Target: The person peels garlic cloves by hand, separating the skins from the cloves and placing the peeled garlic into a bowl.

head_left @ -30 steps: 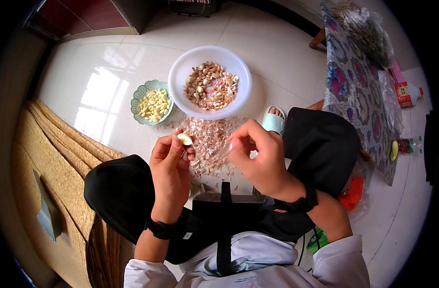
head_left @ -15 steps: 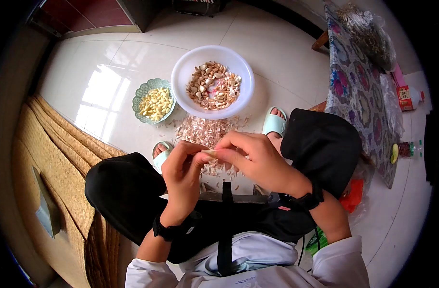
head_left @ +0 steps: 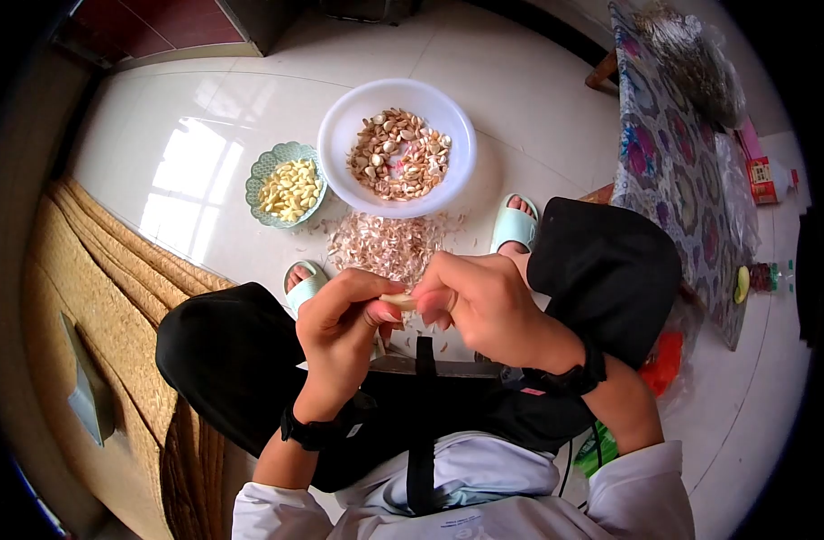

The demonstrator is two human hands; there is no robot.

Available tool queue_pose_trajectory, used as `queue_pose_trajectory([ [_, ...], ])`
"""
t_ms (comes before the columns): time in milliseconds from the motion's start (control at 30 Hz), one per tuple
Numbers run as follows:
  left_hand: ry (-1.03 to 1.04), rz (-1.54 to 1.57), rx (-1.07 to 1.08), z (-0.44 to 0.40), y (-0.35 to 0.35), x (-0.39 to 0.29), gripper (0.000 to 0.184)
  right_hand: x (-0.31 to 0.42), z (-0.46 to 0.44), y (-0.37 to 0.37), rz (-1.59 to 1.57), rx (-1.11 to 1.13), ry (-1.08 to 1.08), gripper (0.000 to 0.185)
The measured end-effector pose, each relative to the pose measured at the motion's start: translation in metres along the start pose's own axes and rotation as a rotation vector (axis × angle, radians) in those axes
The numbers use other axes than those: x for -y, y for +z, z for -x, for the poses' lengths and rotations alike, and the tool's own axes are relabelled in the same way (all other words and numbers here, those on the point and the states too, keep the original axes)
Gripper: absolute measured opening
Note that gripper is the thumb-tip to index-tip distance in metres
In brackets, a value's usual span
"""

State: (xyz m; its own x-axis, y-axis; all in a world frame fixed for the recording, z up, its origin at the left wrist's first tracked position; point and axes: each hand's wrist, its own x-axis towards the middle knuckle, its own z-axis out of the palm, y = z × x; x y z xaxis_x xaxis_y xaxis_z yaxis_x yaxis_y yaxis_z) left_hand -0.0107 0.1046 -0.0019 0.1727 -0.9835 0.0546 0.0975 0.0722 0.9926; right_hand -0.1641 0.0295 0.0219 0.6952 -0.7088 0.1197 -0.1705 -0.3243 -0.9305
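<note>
My left hand pinches a pale garlic clove between thumb and forefinger, above the floor in front of my lap. At the clove's right end, my right hand has its thumb and fingertips pressed together against it. Just beyond both hands lies a heap of papery garlic skins on the tiles. A white plastic basin behind the heap contains unpeeled cloves and loose skins. Left of it stands a pale green scalloped bowl holding several peeled cloves.
Rolled woven mats lie along the left side. On the right is a low table with a patterned cloth. My slippered feet flank the skins, and a red bag sits by my right knee.
My right hand has turned, its fingers curling in at the clove's end, and more of the clove now shows. Both hands have dropped slightly toward my lap.
</note>
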Motion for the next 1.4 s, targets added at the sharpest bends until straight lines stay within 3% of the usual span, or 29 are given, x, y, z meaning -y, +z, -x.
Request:
queue_pose_trajectory([
  [33,-0.017,0.02,-0.014,0.0,0.001,0.001,0.009,0.001,0.0,-0.001,-0.014,0.029,0.032,0.008],
  [133,-0.073,0.035,-0.087,0.0,0.006,0.002,0.01,0.0,-0.003,0.001,0.305,-0.084,-0.257,0.008],
  [233,-0.16,0.035,-0.106,-0.003,0.005,0.001,0.011,-0.004,-0.005,0.0,0.37,-0.065,-0.23,0.007],
  [267,-0.196,0.036,-0.099,-0.004,0.004,0.0,0.012,-0.003,-0.005,-0.001,0.191,-0.035,-0.086,0.004],
  [333,-0.347,0.334,-0.071,-0.006,-0.001,0.004,0.013,0.0,-0.004,-0.003,-0.17,0.022,0.203,0.002],
  [367,-0.42,0.485,-0.057,-0.008,-0.003,0.006,0.014,-0.001,-0.004,-0.003,-0.277,0.015,0.278,0.007],
  [467,-0.437,0.544,-0.106,-0.012,-0.007,0.006,0.015,-0.001,-0.006,-0.002,-0.311,-0.031,0.337,0.007],
  [567,-0.485,0.39,-0.258,-0.023,-0.024,0.02,0.017,-0.014,-0.002,-0.002,0.286,0.069,0.056,0.007],
  [733,-0.69,0.297,-0.448,-0.033,-0.084,0.07,0.019,-0.032,0.005,0.002,0.365,0.197,0.063,0.007],
  [800,-0.66,0.28,-0.508,-0.034,-0.105,0.091,0.02,-0.041,0.005,0.004,0.426,0.242,0.083,0.013],
  [1000,-0.463,0.5,-0.679,-0.068,-0.12,0.102,0.036,-0.035,-0.01,0.007,0.565,0.09,-0.12,0.037],
  [1100,-0.497,0.533,-0.788,-0.078,-0.106,0.1,0.039,-0.038,-0.011,0.002,0.614,0.145,-0.074,0.032],
  [1200,-0.51,0.41,-0.637,-0.075,-0.078,0.098,0.032,-0.047,-0.007,-0.001,0.63,0.316,0.044,0.03],
  [1267,-0.531,0.341,-0.423,-0.073,-0.049,0.085,0.017,-0.062,-0.007,0.0,0.616,0.329,0.046,0.015],
  [1333,-0.494,0.126,-0.219,-0.071,-0.027,0.077,0.017,-0.085,-0.017,0.007,0.586,0.351,0.037,0.01],
  [1367,-0.447,-0.021,-0.166,-0.065,-0.015,0.079,0.016,-0.096,-0.032,0.011,0.584,0.422,0.24,0.011],
  [1400,-0.396,-0.164,-0.107,-0.06,-0.005,0.08,0.015,-0.112,-0.041,0.011,0.56,0.362,0.226,0.012],
])
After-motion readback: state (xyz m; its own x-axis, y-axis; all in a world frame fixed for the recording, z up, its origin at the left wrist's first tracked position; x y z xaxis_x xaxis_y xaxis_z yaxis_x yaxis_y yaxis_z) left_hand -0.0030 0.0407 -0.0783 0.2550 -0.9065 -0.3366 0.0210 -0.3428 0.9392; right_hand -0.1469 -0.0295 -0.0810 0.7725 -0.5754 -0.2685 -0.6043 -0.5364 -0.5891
